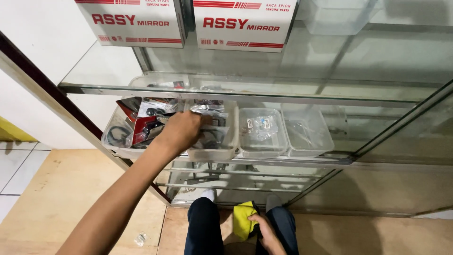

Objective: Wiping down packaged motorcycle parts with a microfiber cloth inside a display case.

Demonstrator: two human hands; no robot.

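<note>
Two hands: left hand [181,131] in parts bin [214,152], right hand [265,229] on yellow cloth [243,218].

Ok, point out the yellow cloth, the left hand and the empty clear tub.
yellow cloth [242,218], head view, on its upper fold.
left hand [181,131], head view, on its back.
empty clear tub [309,134], head view, on its bare floor.

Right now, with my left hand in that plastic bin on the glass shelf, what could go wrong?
1. The left hand digs among packed parts in a clear bin near the shelf's front edge; a tug might slide it off.
2. The forearm passes under the upper glass shelf, so lifting quickly could knock its edge.
3. The right hand holds a yellow cloth, so it may not catch anything.
</note>
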